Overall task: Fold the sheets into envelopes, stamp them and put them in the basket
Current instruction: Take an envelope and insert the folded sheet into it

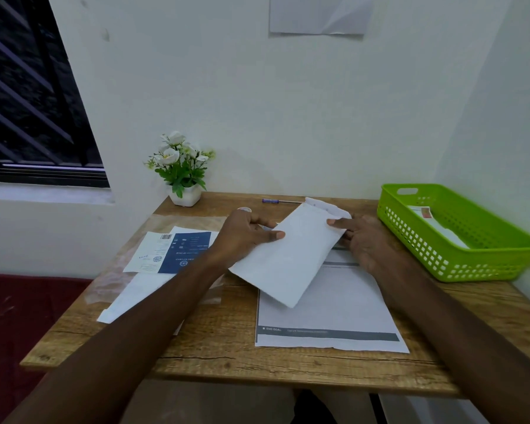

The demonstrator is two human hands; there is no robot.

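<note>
A printed sheet (327, 319) is lying flat near the front edge of the wooden table (214, 338), with a dark band across its near end. Just above it, a folded white envelope (288, 255) is being held tilted over the sheet, its lower corner hanging over the paper. The left hand (242, 237) is gripping the envelope's left edge, thumb lying on top and fingers curled underneath. The right hand (361, 240) is pinching the far right edge, thumb on top, the other fingers reaching beneath. A second white piece (334, 208) is sticking out behind the envelope's far end. To the left, a blue and white leaflet (178, 249) is resting on clear plastic, with a plain white sheet (129, 298) partly under the left forearm. On the right side, a green basket (477, 264) is sitting at the table's edge, holding a stamped envelope (431, 218). Farther back, a pen (276, 201) is lying near the wall, and a potted plant (181, 169) with white flowers is standing in the far left corner.
</note>
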